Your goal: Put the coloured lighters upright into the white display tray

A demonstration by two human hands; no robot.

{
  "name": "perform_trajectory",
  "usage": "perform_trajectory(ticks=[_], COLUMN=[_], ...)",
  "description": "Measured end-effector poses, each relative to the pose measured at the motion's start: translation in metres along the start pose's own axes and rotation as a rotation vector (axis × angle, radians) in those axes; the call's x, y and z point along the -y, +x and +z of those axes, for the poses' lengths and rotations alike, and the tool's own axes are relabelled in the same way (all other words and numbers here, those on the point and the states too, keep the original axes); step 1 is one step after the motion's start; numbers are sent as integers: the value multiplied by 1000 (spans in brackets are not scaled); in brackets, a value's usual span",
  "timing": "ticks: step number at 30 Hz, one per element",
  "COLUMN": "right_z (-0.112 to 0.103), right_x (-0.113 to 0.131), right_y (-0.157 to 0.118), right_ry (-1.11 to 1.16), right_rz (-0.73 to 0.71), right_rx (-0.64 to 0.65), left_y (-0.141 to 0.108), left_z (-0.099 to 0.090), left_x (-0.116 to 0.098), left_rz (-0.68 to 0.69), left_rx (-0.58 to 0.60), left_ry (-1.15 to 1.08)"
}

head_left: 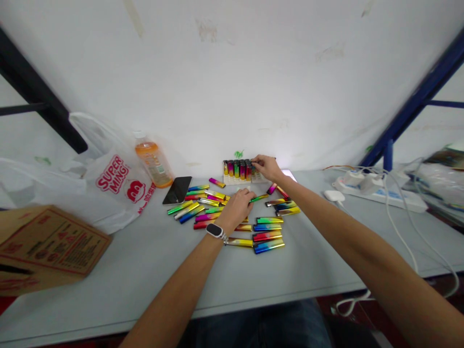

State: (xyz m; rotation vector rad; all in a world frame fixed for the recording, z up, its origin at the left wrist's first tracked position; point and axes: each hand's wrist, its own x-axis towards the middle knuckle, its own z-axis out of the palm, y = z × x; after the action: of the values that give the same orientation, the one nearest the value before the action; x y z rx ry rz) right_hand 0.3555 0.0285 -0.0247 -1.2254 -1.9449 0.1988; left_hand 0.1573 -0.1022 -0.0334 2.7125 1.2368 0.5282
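My left hand (238, 207), wearing a fitness band (215, 231) on the wrist, is closed on one end of a green and gold lighter (259, 198) above the table. My right hand (268, 168) reaches to the right part of a pale rack (235, 181) of upright lighters (236, 169) with dark tops. Its fingers are pinched at a lighter there, which they mostly hide. Shiny lighters in several colours lie loose about both hands, among them a blue one (268, 247) and a red one (267, 236) in front, and yellow and blue ones to the right.
On the left stand a cardboard box (54, 246), a white plastic bag (108, 193) and an orange drink bottle (154, 162). A black phone (177, 190) lies by the loose lighters. To the right are a power strip (384, 192), a white charger (334, 195) and cables.
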Motion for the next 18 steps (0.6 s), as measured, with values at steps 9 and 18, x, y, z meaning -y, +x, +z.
perform_trajectory(ticks=[9, 18], right_z=[-15, -17], right_x=[16, 58], right_y=[-21, -71], right_ry=[-593, -144], right_rz=[-77, 43], right_rx=[127, -48], left_y=[0, 7], left_z=[4, 1], left_x=[3, 6], left_rz=[0, 39], left_rx=[-21, -350], left_ry=[-5, -360])
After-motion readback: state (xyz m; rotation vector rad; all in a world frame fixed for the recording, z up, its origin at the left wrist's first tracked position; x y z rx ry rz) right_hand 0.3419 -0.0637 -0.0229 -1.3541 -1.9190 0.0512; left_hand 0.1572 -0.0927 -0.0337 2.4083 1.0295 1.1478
